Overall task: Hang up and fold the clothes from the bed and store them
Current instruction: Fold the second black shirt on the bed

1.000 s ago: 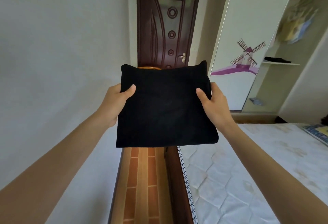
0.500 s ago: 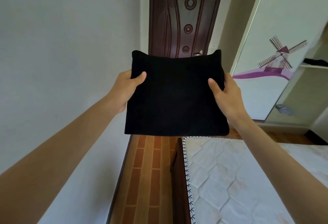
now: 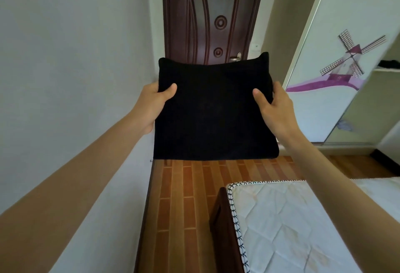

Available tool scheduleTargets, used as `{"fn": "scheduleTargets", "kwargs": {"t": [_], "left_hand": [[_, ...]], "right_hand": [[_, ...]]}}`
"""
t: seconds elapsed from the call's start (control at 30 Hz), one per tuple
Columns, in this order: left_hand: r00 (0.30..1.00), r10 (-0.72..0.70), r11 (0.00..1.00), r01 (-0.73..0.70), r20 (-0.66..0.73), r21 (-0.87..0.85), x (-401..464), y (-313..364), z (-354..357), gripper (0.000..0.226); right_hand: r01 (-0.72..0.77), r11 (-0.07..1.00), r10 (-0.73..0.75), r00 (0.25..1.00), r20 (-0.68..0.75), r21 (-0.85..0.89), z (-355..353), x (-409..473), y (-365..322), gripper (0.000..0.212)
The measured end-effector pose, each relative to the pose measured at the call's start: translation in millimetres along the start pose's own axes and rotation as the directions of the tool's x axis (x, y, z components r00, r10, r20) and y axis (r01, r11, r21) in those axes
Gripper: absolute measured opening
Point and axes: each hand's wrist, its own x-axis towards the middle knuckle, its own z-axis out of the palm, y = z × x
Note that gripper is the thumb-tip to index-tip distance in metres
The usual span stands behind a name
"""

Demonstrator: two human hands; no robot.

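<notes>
A black garment (image 3: 214, 112), folded into a flat square, is held out in front of me at chest height above the floor. My left hand (image 3: 153, 104) grips its left edge, thumb on top and fingers underneath. On the opposite side, my right hand (image 3: 275, 108) grips the right edge the same way. The bare white quilted mattress of the bed (image 3: 292, 225) lies below to the right. The wardrobe's sliding door with a windmill picture (image 3: 337, 60) stands at the right, with an open shelf (image 3: 387, 69) beside it carrying a dark folded item (image 3: 388, 64).
A dark brown door (image 3: 213, 15) stands straight ahead, partly behind the garment. A white wall (image 3: 71, 67) runs along my left. Brown wood-pattern floor (image 3: 186, 212) forms a narrow aisle between wall and the bed's dark wooden frame (image 3: 220, 229).
The view has advanced along the aisle toward the door; the bed's corner now shows below. Both hands keep the same grip on the folded garment.
</notes>
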Motion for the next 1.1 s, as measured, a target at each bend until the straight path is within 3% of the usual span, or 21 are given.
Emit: {"fn": "scheduleTargets", "kwargs": {"t": [0.27, 0.53, 0.83, 1.1], "left_hand": [[0.997, -0.010, 1.000, 0.008, 0.077, 0.027, 127, -35, 8, 0.029], [0.998, -0.051, 0.997, 0.049, 0.043, 0.055, 271, -87, 24, 0.031], [0.994, -0.102, 0.993, 0.100, 0.029, 0.055, 435, -97, 90, 0.029], [0.959, -0.054, 0.998, 0.044, 0.278, 0.039, 541, -107, 202, 0.021]], "right_hand": [[-0.064, 0.997, 0.063, 0.998, -0.029, -0.044, 46, 96, 57, 0.039], [-0.063, 0.997, 0.064, 0.998, 0.026, -0.050, 105, 226, 128, 0.034], [-0.068, 0.996, 0.067, 0.998, -0.013, -0.057, 110, 380, 192, 0.023], [-0.162, 0.974, 0.126, 0.967, -0.221, -0.157, 50, 435, 255, 0.037]]}}
